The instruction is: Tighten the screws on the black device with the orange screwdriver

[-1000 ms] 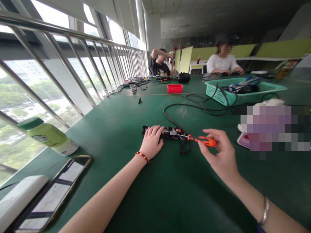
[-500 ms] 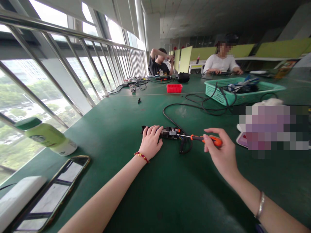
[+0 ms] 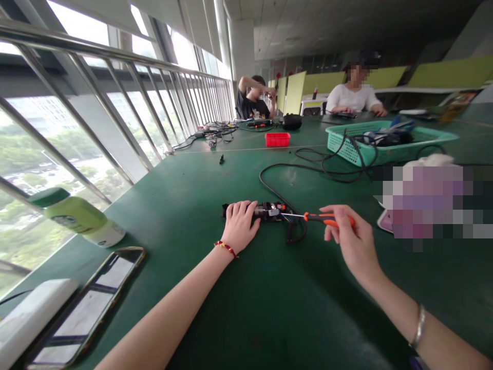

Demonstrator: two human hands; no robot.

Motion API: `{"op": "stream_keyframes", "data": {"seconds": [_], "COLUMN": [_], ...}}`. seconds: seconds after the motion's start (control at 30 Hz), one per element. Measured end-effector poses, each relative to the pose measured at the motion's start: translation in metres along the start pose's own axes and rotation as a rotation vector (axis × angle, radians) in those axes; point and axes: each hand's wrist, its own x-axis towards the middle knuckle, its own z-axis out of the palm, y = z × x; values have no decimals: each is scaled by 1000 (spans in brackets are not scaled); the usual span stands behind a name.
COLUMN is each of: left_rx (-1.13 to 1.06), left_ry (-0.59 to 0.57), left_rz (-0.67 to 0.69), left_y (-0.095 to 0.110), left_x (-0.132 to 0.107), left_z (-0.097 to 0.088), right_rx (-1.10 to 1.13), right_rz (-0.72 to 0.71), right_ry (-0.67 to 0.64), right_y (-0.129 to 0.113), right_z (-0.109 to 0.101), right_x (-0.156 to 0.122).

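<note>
My left hand (image 3: pixel 239 225) grips an opened corded power tool (image 3: pixel 272 209) lying on the table, fingers over its left half and thumb along the near side. Inside the tool's right half, metal parts, an orange piece and thin wires are exposed. An orange and black screwdriver (image 3: pixel 322 219) lies almost level in my right hand (image 3: pixel 356 241), its handle end between thumb and fingers. The screwdriver's tip reaches the wired end of the tool; whether it touches a screw is too small to tell. A black loop-shaped part (image 3: pixel 296 239) sits just below that end.
The tool's black cord (image 3: pixel 285 165) curls toward a teal basket (image 3: pixel 348 150) of items. A red bin (image 3: pixel 277 139) and small black piece (image 3: pixel 221 160) lie farther off. A phone (image 3: pixel 92 303), white box (image 3: pixel 36 318) and green bottle (image 3: pixel 79 218) stand left. Two people sit beyond.
My right hand's fingers have shifted around the screwdriver handle, the thumb lower and the palm turned. The tip stays at the tool. My left hand keeps its place; the view has shifted slightly.
</note>
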Motion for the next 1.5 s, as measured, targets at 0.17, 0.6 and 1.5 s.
{"op": "stream_keyframes", "data": {"seconds": [0.17, 0.6, 1.5], "left_rx": [-10, -3, -3], "left_ry": [6, -16, -5], "left_rz": [3, -10, -5], "left_y": [-1, 2, 0], "left_x": [0, 1, 0], "left_z": [1, -3, 1], "right_rx": [-10, -52, -127], "right_rz": [-37, -90, -269], "right_ry": [66, 94, 134], "right_y": [-1, 4, -6], "right_z": [2, 3, 6], "right_x": [0, -3, -8]}}
